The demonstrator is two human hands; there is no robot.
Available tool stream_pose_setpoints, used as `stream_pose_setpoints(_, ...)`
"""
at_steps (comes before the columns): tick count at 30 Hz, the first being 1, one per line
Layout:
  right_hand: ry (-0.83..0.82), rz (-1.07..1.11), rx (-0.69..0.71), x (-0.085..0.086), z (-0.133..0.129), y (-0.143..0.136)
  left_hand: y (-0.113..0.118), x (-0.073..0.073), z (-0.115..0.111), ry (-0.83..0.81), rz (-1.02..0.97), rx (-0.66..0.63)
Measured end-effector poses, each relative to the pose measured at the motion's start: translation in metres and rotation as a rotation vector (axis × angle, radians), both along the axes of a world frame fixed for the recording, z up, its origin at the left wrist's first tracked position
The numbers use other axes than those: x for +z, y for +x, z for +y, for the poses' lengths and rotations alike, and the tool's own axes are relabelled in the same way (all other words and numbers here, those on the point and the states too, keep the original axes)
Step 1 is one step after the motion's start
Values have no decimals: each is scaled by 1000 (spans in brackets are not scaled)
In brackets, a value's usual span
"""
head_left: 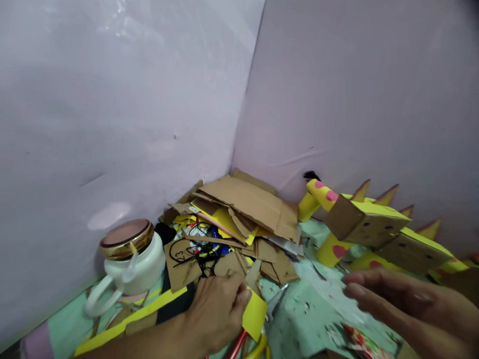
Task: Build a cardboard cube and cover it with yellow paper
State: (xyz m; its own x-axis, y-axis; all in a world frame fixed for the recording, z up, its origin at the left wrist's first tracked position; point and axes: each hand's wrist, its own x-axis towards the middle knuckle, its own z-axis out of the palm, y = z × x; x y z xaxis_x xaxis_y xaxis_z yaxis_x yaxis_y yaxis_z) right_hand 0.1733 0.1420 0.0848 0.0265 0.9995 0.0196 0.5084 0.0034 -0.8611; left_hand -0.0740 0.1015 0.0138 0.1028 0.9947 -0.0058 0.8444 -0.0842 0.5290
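Note:
My left hand (219, 307) is closed at the lower middle, its thumb and forefinger against a small piece of yellow paper (255, 315). Below that hand lie red handles (235, 349) and yellow handles (254, 355) of tools, their working ends partly hidden. A metal blade (276, 301) shows just right of the paper. At the lower right, my right hand (419, 316) hangs over the table with thumb and fingers apart, holding nothing. Nearest to it are the yellow cardboard figures with pink spots and spikes (379, 223), and a crumpled red-and-green packet (369, 349).
A stack of cardboard pieces (250, 201) fills the back corner, with tangled black cord (209, 254) in front. To the left stands a white mug (142, 270) with a gold-rimmed pink lid (127, 238) on top. Pale sheeted walls (325, 88) enclose the green-covered table (313, 308).

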Motion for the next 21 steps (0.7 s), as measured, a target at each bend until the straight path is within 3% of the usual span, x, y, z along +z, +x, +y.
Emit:
stream_pose_setpoints(3, 82, -146, 258, 22, 25, -51, -4, -3, 0, -55, -3, -22)
stream_pose_setpoints(5, 141, -265, 452, 25, 40, -89, -5, -4, 0, -88, -9, -33)
stream_pose_setpoints(9, 189, -485, 832, 6, 67, -152, -5, -3, 0, -134, -5, -49)
stream_pose_setpoints(11, 225, -644, 940, -6, 79, -172, -4, 1, 1, -185, 9, -66)
stream_pose_setpoints(15, 295, -834, 893, -16, 97, -185, -3, 9, 4, -280, 24, -69)
stream_pose_setpoints(21, 361, -903, 783, -11, 110, -184, -2, 10, 6, -348, 34, -115)
